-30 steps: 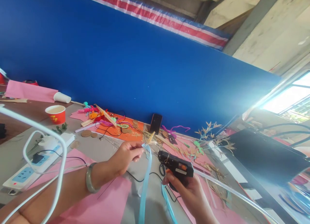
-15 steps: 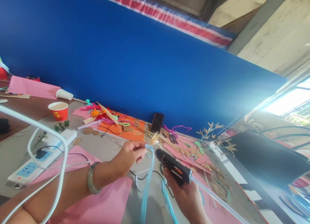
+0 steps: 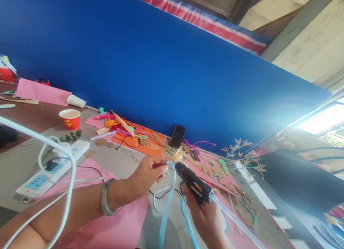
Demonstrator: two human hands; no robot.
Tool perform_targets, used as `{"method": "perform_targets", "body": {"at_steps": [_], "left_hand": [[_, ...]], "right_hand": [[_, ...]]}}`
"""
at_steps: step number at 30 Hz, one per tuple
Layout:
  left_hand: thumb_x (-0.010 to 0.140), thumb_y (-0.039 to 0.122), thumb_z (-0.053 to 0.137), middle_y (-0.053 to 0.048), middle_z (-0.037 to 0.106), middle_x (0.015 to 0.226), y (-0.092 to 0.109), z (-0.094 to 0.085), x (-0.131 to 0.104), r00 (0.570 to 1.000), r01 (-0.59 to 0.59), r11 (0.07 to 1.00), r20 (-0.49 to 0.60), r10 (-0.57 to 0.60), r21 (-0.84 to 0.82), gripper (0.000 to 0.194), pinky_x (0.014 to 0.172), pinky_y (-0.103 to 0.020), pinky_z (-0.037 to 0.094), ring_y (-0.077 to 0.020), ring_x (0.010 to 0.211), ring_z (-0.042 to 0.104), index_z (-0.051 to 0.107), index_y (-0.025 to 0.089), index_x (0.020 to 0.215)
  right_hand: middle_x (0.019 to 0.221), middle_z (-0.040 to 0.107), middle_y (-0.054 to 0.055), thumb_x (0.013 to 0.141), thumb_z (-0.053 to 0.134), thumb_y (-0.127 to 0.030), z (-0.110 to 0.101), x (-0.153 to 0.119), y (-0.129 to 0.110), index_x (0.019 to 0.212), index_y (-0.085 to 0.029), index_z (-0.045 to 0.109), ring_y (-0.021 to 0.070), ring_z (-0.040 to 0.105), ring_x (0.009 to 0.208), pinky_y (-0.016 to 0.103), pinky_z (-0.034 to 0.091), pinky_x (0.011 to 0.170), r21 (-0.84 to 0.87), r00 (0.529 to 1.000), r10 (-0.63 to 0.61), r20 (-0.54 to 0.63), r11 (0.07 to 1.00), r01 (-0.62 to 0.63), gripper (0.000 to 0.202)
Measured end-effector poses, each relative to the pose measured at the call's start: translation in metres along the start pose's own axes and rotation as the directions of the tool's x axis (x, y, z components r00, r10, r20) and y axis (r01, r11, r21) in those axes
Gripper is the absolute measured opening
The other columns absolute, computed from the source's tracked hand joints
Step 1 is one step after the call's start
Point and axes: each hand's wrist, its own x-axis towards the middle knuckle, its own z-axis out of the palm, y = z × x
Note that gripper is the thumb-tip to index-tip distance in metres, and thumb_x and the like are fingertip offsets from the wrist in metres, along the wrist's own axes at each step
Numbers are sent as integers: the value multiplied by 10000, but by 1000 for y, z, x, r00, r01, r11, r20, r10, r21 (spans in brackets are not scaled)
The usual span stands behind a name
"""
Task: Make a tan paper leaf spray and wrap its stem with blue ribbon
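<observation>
Between thumb and fingers, my left hand pinches a small pale straw-coloured flower wrapped at its base with light blue ribbon. The ribbon's long tail hangs down toward me. My right hand is wrapped round a black glue gun, with a clear glue stick jutting from its back. The gun's tip is close beside the flower's base; whether they touch is unclear. A second blue ribbon strip lies by my right wrist.
A white power strip and looping white cable are at the left, near a red paper cup. A phone leans on the blue panel. Pink paper, wooden discs and dried stems lie about.
The glue gun's tip is now nearer the ribbon-wrapped base. The whole scene has shifted slightly to the right in view, and both hands keep their holds.
</observation>
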Motion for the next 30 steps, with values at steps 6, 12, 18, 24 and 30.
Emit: {"method": "perform_targets", "body": {"at_steps": [6, 12, 18, 24, 30], "left_hand": [[740, 198, 621, 43, 454, 551, 2, 0, -1, 1000, 11, 1000, 1, -11, -3, 244, 515, -247, 313, -71, 483, 373, 744, 120, 936], [721, 206, 634, 42, 463, 541, 5, 1, -1, 1000, 6, 1000, -22, -7, -2, 242, 518, -251, 336, -76, 478, 390, 754, 113, 909], [732, 191, 611, 42, 469, 540, 6, 1, -2, 1000, 8, 1000, -20, -8, 30, 253, 526, -251, 352, -78, 479, 400, 751, 104, 924], [735, 181, 619, 40, 491, 535, 2, 0, 0, 999, 20, 999, -32, -19, 34, 276, 546, -258, 375, -84, 488, 420, 735, 97, 971], [726, 181, 626, 34, 512, 567, 2, 0, 0, 999, 18, 999, -34, -17, 39, 278, 563, -268, 406, -85, 498, 444, 734, 97, 968]], "right_hand": [[563, 629, 45, 897, 507, -512, 0, -1, -10, 782, -220, 648, 229, 601, 551, 309, 459, 492, -47, 999, -39, -34, 998, 37, 344], [571, 643, 27, 906, 477, -515, -1, 0, -7, 826, -230, 638, 224, 621, 532, 310, 475, 493, -75, 997, -83, 3, 994, 83, 336], [600, 662, 31, 914, 495, -488, -1, -3, -10, 889, -220, 652, 231, 631, 537, 316, 462, 521, -112, 997, -62, -41, 992, 57, 311], [635, 671, 35, 921, 477, -484, -2, -3, -14, 892, -228, 649, 225, 641, 564, 297, 440, 506, -148, 997, -72, -31, 987, 67, 310], [694, 698, 56, 934, 474, -465, -4, -1, -16, 924, -215, 655, 225, 656, 600, 293, 444, 522, -179, 995, -94, -28, 980, 87, 309]]}}
